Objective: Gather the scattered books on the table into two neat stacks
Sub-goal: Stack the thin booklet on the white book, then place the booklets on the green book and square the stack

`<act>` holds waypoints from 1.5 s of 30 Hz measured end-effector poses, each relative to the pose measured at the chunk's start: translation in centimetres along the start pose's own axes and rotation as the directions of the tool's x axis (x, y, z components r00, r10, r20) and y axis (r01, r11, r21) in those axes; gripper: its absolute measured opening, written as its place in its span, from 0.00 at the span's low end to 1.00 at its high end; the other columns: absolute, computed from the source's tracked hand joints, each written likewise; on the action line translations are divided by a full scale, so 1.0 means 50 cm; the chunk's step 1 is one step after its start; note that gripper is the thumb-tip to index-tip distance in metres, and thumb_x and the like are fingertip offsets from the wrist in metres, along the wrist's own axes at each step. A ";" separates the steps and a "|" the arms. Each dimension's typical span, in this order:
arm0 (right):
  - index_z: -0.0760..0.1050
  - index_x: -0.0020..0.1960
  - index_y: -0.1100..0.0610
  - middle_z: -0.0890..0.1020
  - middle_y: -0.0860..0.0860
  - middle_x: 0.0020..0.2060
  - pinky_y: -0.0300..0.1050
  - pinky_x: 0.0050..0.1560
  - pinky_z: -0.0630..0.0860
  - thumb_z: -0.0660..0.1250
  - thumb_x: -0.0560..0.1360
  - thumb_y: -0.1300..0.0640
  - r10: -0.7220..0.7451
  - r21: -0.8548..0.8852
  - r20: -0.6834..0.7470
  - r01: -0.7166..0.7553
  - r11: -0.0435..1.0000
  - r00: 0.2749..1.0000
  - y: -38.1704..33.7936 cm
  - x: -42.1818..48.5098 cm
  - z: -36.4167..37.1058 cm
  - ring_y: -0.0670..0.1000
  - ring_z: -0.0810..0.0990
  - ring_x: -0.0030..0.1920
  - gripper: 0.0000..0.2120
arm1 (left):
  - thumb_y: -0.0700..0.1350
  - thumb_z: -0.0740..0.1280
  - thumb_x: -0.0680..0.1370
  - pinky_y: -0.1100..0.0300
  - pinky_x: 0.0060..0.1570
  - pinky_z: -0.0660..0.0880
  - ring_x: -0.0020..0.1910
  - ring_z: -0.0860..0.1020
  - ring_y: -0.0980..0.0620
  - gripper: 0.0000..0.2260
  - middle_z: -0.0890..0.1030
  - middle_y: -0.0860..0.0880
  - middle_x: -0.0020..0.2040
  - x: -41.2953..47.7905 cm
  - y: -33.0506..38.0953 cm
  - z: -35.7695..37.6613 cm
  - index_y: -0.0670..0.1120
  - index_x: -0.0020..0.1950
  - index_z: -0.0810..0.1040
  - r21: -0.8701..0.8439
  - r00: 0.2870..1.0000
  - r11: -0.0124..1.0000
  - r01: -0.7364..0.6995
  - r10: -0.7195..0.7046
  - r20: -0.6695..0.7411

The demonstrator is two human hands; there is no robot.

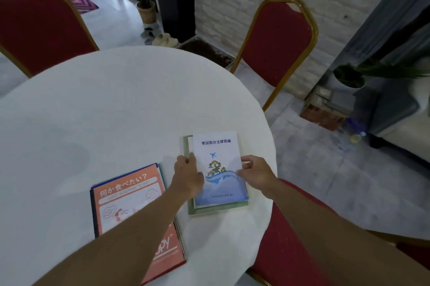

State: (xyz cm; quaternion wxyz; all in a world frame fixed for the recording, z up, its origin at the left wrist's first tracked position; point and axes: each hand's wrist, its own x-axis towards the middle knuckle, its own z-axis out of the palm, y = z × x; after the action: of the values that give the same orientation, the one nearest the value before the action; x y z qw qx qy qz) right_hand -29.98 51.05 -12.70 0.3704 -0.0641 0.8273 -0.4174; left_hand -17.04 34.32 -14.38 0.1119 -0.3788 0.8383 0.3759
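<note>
A white and blue book (217, 146) with an airplane picture lies on top of a green-edged book (186, 146) near the right edge of the round white table (104, 104). My left hand (187, 175) grips its left edge and my right hand (254, 172) grips its right edge. Left of this stack sits an orange book (126, 195) on top of a dark blue book (93, 211); my left forearm crosses over its lower part.
Red chairs with gold frames stand at the far left (39, 29), far right (279, 45) and right beside me (290, 250). Potted plants (145, 6), slippers and a white brick wall lie beyond the table.
</note>
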 end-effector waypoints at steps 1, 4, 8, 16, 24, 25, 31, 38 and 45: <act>0.80 0.61 0.56 0.81 0.44 0.40 0.39 0.42 0.76 0.72 0.73 0.66 -0.036 -0.072 -0.020 0.035 0.997 0.999 0.004 -0.002 0.001 0.46 0.81 0.42 0.17 | 0.42 0.61 0.79 0.55 0.64 0.68 0.67 0.63 0.43 0.30 0.60 0.42 0.66 -0.001 0.000 0.004 0.42 0.78 0.53 0.063 1.000 0.998 -0.010 0.012 -0.023; 0.79 0.64 0.54 0.80 0.39 0.43 0.40 0.45 0.78 0.71 0.74 0.66 -0.119 -0.141 0.032 0.122 0.982 0.992 0.012 -0.005 0.009 0.42 0.79 0.42 0.19 | 0.41 0.63 0.79 0.57 0.67 0.64 0.70 0.60 0.43 0.30 0.58 0.42 0.70 -0.004 -0.002 0.009 0.42 0.78 0.53 -0.016 0.999 0.999 0.035 -0.035 -0.037; 0.75 0.71 0.53 0.84 0.50 0.58 0.33 0.41 0.75 0.69 0.77 0.62 -0.160 -0.251 0.131 0.189 0.950 0.978 0.004 0.000 0.005 0.49 0.81 0.50 0.22 | 0.39 0.62 0.80 0.57 0.69 0.67 0.71 0.65 0.43 0.29 0.58 0.41 0.73 0.000 -0.002 -0.004 0.39 0.79 0.54 -0.070 0.999 0.997 0.036 -0.034 0.033; 0.77 0.67 0.55 0.83 0.52 0.62 0.46 0.56 0.79 0.70 0.77 0.59 -0.091 -0.329 0.116 0.125 0.936 0.989 0.006 0.000 0.015 0.54 0.81 0.58 0.18 | 0.46 0.59 0.82 0.50 0.69 0.69 0.71 0.65 0.41 0.28 0.56 0.43 0.74 -0.012 -0.029 -0.007 0.49 0.79 0.50 -0.034 0.997 0.999 0.023 -0.020 0.077; 0.69 0.72 0.58 0.75 0.58 0.65 0.48 0.60 0.75 0.67 0.79 0.54 -0.143 -0.474 -0.024 0.115 0.873 0.989 -0.001 -0.003 0.021 0.57 0.77 0.64 0.24 | 0.47 0.59 0.82 0.48 0.63 0.74 0.70 0.70 0.40 0.27 0.62 0.42 0.76 -0.017 -0.049 -0.048 0.49 0.79 0.54 -0.026 0.980 0.999 -0.047 0.051 0.191; 0.67 0.74 0.58 0.73 0.58 0.66 0.50 0.63 0.73 0.67 0.79 0.53 -0.187 -0.508 -0.059 0.132 0.851 0.980 -0.005 -0.005 0.023 0.58 0.75 0.66 0.25 | 0.48 0.59 0.82 0.49 0.66 0.70 0.73 0.67 0.40 0.29 0.60 0.42 0.78 -0.020 -0.057 -0.059 0.49 0.81 0.51 0.025 0.983 0.998 -0.050 0.045 0.180; 0.68 0.74 0.57 0.73 0.57 0.67 0.49 0.68 0.70 0.67 0.80 0.53 -0.328 -0.531 0.020 0.288 0.797 0.944 -0.058 -0.023 0.069 0.57 0.73 0.68 0.24 | 0.52 0.58 0.82 0.46 0.71 0.62 0.76 0.59 0.39 0.28 0.61 0.40 0.77 -0.049 -0.126 -0.140 0.45 0.80 0.55 0.193 0.999 0.981 0.030 -0.032 0.009; 0.71 0.73 0.58 0.77 0.57 0.62 0.47 0.64 0.72 0.68 0.79 0.51 -0.312 -0.513 0.215 0.378 0.771 0.926 -0.119 -0.048 0.199 0.56 0.78 0.63 0.25 | 0.52 0.62 0.79 0.49 0.65 0.68 0.71 0.64 0.40 0.27 0.64 0.40 0.71 -0.108 -0.245 -0.194 0.42 0.74 0.62 0.151 0.958 0.956 0.253 -0.226 -0.176; 0.66 0.76 0.60 0.77 0.56 0.69 0.47 0.66 0.74 0.72 0.76 0.46 -0.180 -0.573 0.387 0.388 0.722 0.905 -0.136 -0.067 0.323 0.55 0.78 0.66 0.35 | 0.55 0.68 0.76 0.49 0.67 0.67 0.69 0.66 0.40 0.34 0.64 0.39 0.69 -0.163 -0.345 -0.189 0.40 0.74 0.58 0.017 0.878 0.884 0.467 -0.461 -0.126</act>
State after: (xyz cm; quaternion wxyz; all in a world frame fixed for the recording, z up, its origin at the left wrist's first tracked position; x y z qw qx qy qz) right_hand -18.21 37.68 -11.89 0.3798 -0.3767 0.8316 -0.1492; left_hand 1.88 24.63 -13.40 0.1576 -0.5873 0.7368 0.2956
